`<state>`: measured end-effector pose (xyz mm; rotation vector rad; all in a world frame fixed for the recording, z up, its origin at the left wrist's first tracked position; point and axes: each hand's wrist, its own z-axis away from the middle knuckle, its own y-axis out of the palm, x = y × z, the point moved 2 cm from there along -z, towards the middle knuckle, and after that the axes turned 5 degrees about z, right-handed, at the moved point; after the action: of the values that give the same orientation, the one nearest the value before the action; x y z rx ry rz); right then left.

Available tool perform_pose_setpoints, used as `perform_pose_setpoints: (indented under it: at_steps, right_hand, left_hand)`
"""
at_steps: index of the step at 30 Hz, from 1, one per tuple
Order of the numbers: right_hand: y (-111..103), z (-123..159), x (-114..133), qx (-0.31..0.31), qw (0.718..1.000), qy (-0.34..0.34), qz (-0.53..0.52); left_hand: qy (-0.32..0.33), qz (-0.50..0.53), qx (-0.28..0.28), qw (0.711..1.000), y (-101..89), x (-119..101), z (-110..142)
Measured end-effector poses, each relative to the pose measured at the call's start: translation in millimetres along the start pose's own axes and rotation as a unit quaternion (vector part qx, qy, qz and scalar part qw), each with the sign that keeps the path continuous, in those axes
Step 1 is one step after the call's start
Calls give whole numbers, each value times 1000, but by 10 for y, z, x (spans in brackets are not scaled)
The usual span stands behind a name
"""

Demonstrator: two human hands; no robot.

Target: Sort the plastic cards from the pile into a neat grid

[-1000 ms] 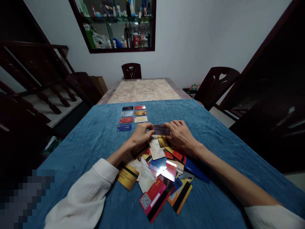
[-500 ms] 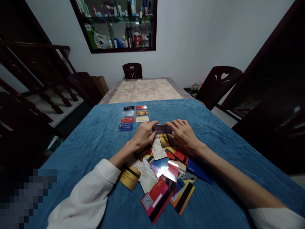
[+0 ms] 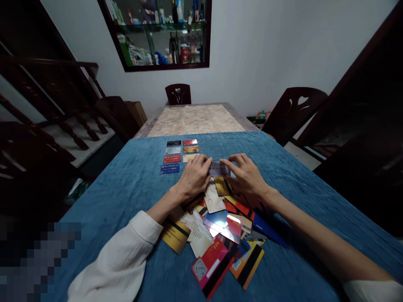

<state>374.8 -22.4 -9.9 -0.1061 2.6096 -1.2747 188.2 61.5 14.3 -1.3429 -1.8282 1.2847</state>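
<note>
Between my two hands a grey plastic card (image 3: 218, 168) is held by its short ends, its face tilted toward me. My left hand (image 3: 195, 174) pinches its left end, and my right hand (image 3: 247, 173) grips the right end with thumb and forefinger. Below them spreads a loose pile of overlapping cards, among them a gold card (image 3: 176, 237), a red-and-magenta card (image 3: 209, 262) and a yellow card with a black stripe (image 3: 248, 264). Beyond my left hand, cards lie in two columns, with a blue card (image 3: 170, 168) nearest me and a black card (image 3: 174, 143) farthest.
A blue cloth (image 3: 126, 188) covers the near part of the table, with a patterned tabletop (image 3: 195, 118) beyond it. Dark chairs (image 3: 291, 111) stand around. A glass-shelved wall cabinet (image 3: 166, 67) is at the back, a wooden railing (image 3: 47, 63) at the left.
The grey card has tilted so more of its face shows, still between both hands. The whole view has shifted slightly, and the laid-out cards keep their places.
</note>
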Motion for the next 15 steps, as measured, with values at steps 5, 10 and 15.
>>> perform_pose_setpoints:
  at_steps: [5,10,15]
  right_hand:
    - [44,-119,-30,-5,1000,-26,-2]
    - [109,-330,-47,23,998,-44,-28]
    - [228,-615,-48,66,994,-56,-66]
  left_hand:
    - [-5,-56,19,998,-76,84,-3]
    - [-16,-87,38,995,-150,233,-7]
    - [-39,-102,62,992,-242,455,-24]
